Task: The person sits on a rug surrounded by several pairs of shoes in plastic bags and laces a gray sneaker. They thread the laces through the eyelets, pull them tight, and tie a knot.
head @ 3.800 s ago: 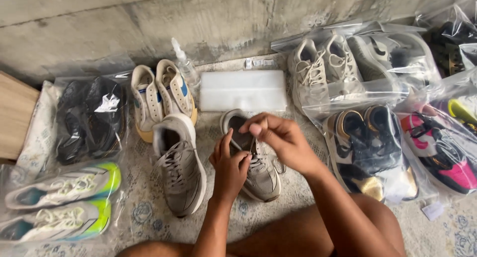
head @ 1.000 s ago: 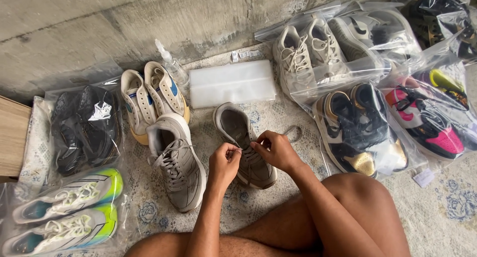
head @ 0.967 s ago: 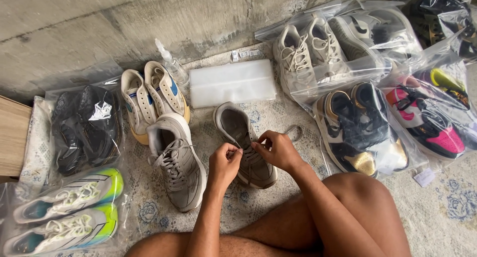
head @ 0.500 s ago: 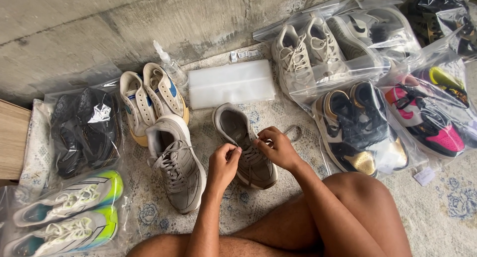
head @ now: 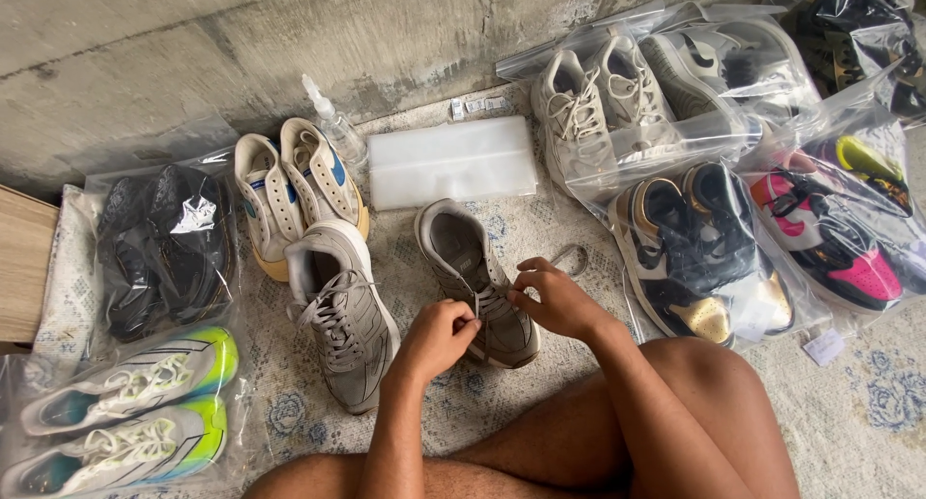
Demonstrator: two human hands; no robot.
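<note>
While the grey shoe [head: 475, 279] lies toe toward the person near the middle of the rug [head: 868, 403], both hands work at its laces over the tongue. The left hand [head: 439, 337] is closed on a lace end at the shoe's near side, fingers pinched. The right hand [head: 552, 298] pinches the other end just across from it, and a loose lace loop [head: 571, 259] trails off beside that hand. By the look of it the lacing is in progress: the eyelets nearer the toe seem threaded, while the opening toward the heel gapes and no knot shows. Its mate [head: 344, 311] sits just beside it on the left, laces loose and untied. Beyond the pair, toward the rug's far edge by the wall [head: 193, 46], lie a flat white packet [head: 451, 161] and a cream pair [head: 294, 190]. Bagged shoes [head: 694, 239] crowd the right side, and more bagged pairs [head: 125, 412] fill the near left corner.
</note>
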